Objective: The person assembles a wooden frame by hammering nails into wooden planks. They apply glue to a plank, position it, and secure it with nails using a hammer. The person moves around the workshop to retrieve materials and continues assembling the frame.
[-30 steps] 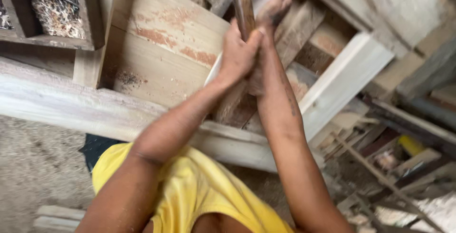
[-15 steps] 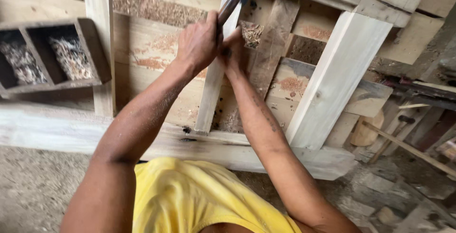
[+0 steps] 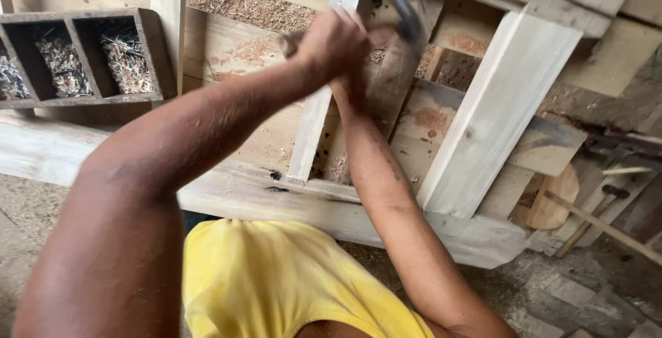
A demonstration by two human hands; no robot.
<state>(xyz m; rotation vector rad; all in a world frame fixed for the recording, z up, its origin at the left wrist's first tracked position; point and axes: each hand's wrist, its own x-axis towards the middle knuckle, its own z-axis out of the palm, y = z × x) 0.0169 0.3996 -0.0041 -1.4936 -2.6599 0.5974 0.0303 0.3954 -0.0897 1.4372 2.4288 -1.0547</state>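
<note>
Both hands, left hand and right hand, are wrapped tight on the hammer handle, head (blurred) at 1 o'clock over the wooden frame. Likely head-heavy and rigid; grip the handle low.

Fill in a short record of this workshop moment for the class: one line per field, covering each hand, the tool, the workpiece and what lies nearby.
Left hand: left hand closed around the handle of the hammer, blurred by motion
Right hand: right hand just beneath the left, its grip mostly hidden
Tool: dark hammer head over the frame's upper part
Workpiece: pale wooden frame of planks, sawdust on it
Left side: dark divided wooden box holding shavings
Right side: another hammer lying among offcuts
Clothing: yellow garment
</note>
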